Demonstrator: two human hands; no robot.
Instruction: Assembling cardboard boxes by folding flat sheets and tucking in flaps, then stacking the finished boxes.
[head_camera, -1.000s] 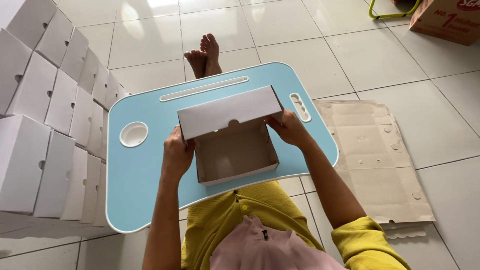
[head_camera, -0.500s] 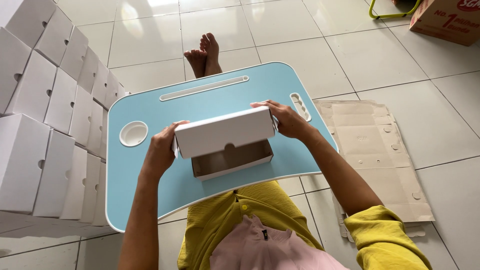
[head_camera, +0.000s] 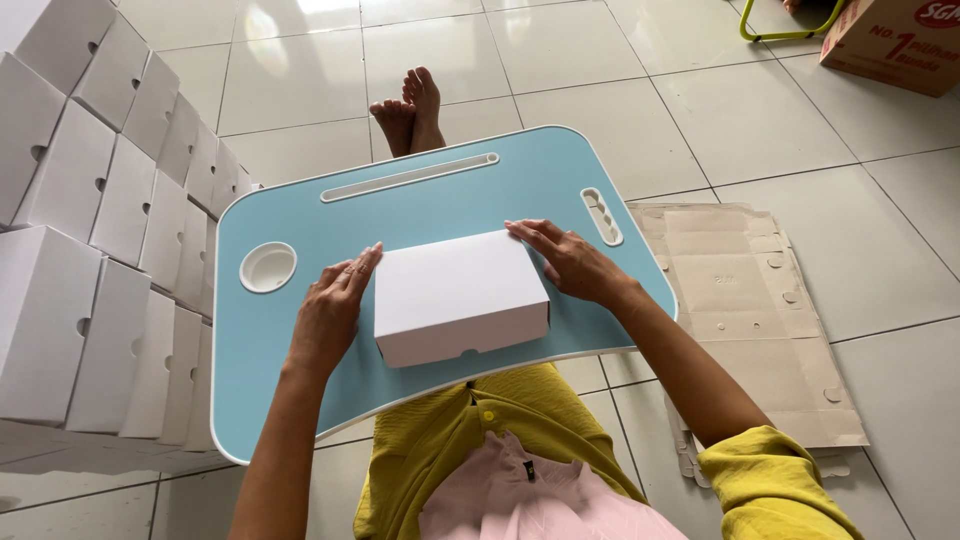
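Note:
A closed white cardboard box (head_camera: 460, 296) lies on a light blue lap table (head_camera: 290, 360) in front of me. My left hand (head_camera: 335, 305) rests flat on the table, fingers against the box's left side. My right hand (head_camera: 567, 262) lies with spread fingers at the box's right far corner, touching its edge. Neither hand grips the box; both press against its sides.
Stacks of finished white boxes (head_camera: 90, 240) stand on the floor at my left. Flat brown cardboard blanks (head_camera: 760, 310) lie on the tiled floor at my right. A brown carton (head_camera: 895, 40) sits at the far right. My bare feet (head_camera: 410, 110) are beyond the table.
The box's lid, open a second ago, has been folded down and shut. The box now lies closed, and both hands have slid to its sides.

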